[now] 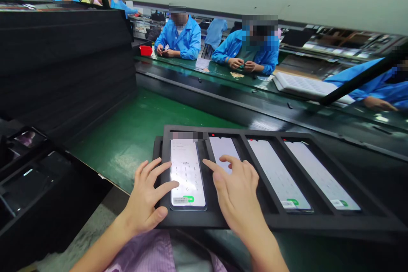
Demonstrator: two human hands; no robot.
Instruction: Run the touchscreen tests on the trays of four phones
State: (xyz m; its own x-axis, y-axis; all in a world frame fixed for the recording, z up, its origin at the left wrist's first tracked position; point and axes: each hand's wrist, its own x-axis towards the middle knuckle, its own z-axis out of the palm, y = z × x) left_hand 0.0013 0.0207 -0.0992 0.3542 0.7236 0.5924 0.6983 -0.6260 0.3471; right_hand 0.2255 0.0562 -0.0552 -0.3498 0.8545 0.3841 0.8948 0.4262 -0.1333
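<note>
A black foam tray (219, 219) lies before me with several smartphones in its slots. The leftmost smartphone (184, 153) shows a dial keypad with "*#87#" typed on it. My left hand (145, 197) is spread at this phone's left edge, one fingertip over the keypad's lower left. Just right of the phone is my right hand (237, 187), index finger pointing left toward the screen and the other fingers loosely bent, holding nothing. It partly hides the second smartphone (223, 146). Farther right lie a third smartphone (276, 170) and a fourth smartphone (318, 170), both lit, with small labels near their lower ends.
A tall stack of black trays (63, 63) stands at the left on the green bench (149, 110). Black trays with devices (28, 182) sit lower left. Across the conveyor line, co-workers in blue jackets (188, 36) handle small parts near a white tray (306, 87).
</note>
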